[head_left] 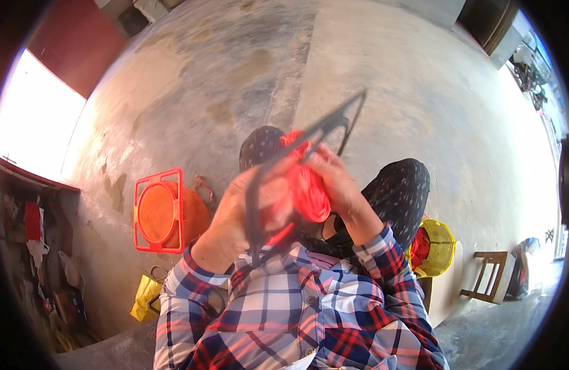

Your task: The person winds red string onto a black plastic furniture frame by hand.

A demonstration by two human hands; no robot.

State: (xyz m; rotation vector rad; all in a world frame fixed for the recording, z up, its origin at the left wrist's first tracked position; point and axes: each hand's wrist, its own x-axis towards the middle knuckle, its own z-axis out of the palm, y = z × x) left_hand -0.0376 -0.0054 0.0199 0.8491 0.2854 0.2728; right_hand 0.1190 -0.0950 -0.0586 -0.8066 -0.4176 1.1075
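My left hand [241, 209] is closed round a thin dark plastic frame [255, 206], which is tilted and partly smeared by motion. The frame's angular far end rises past my right hand [335, 176]. That hand is closed on a glossy red bundle of looped strands [310, 194], held above my lap; whether they are cord or ribbon I cannot tell. More red shows beyond my fingers, next to the frame. My hands almost touch, and the frame passes between them, hiding some of the left fingers.
To my left, a red square frame [182, 209] with a ring inside leans on an orange round thing [196, 206]. A yellow bag [147, 298] lies nearer. At my right are a yellow container [443, 248] with red stuff inside and a small wooden stool [486, 277]. Concrete floor [371, 68] stretches ahead.
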